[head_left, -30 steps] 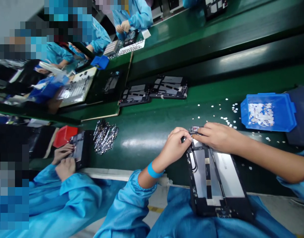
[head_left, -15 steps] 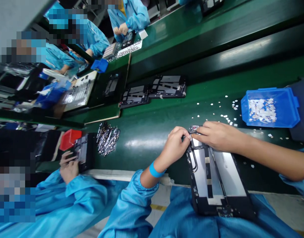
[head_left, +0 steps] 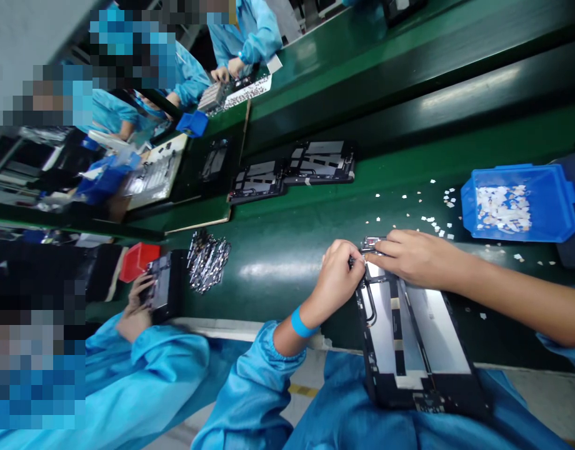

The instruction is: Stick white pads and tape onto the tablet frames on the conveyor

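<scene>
An opened tablet leans over the table's front edge toward my lap. Its inside shows silver battery panels, black tape strips and cables. At its upper left corner, my left hand is closed in a pinch; whatever lies between the fingertips is too small to make out. My right hand lies across the tablet's top end, fingers together and pressed on it, close to the left fingertips. The small parts beneath these fingers are partly hidden.
A blue bin of small white pieces stands at right, with loose white scraps beside it. Two more opened tablets lie farther back. Left are a pile of metal strips, a red bin and a co-worker's hand.
The whole view has shifted slightly. My hands stay at the tablet's upper corner with almost the same grip. The neighbouring co-worker's hand has moved a little on their device.
</scene>
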Demonstrator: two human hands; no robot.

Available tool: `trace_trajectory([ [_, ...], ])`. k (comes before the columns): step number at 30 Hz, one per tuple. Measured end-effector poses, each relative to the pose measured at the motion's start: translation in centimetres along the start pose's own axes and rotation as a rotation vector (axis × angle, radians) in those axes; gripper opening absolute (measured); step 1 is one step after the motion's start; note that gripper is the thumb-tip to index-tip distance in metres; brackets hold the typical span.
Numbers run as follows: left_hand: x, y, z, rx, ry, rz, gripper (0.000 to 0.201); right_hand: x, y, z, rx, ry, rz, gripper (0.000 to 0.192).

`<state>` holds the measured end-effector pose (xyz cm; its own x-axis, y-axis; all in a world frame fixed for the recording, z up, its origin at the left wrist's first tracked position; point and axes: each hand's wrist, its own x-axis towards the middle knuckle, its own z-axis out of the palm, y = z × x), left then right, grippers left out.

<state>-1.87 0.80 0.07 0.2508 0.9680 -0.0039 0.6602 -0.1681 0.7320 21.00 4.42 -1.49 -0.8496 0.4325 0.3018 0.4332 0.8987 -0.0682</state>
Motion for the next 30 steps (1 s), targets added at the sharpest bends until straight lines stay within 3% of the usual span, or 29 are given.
trace_trajectory([
  [6,0.4,-0.8,1.1,-0.161,0.05,-0.209,0.023,-0.1,0.0,-0.1,0.005,0.026,-0.003,0.04],
  [12,1.7,-1.4,1.5,-0.451,-0.04,-0.354,0.023,0.0,0.0,0.0,0.013,0.045,-0.004,0.039],
  [17,1.8,-1.3,1.3,-0.485,-0.061,-0.322,0.021,-0.2,0.0,0.1,-0.004,0.053,-0.013,0.034],
  [24,1.0,-0.8,0.4,-0.168,-0.045,-0.149,0.025,0.0,0.5,-0.1,-0.041,0.078,-0.023,0.029],
  [26,0.0,-0.9,0.2,-0.132,0.012,-0.118,0.031,-0.9,0.4,-1.0,-0.015,0.145,0.079,0.031],
  [29,-3.9,-1.1,0.3,-0.13,0.114,-0.141,0.049,-4.8,-1.6,-2.8,0.051,0.275,0.485,0.036],
  [30,-5.7,-1.0,0.5,-0.144,0.1,-0.165,0.054,-6.4,-3.0,-3.2,0.079,0.278,0.624,0.037],
])
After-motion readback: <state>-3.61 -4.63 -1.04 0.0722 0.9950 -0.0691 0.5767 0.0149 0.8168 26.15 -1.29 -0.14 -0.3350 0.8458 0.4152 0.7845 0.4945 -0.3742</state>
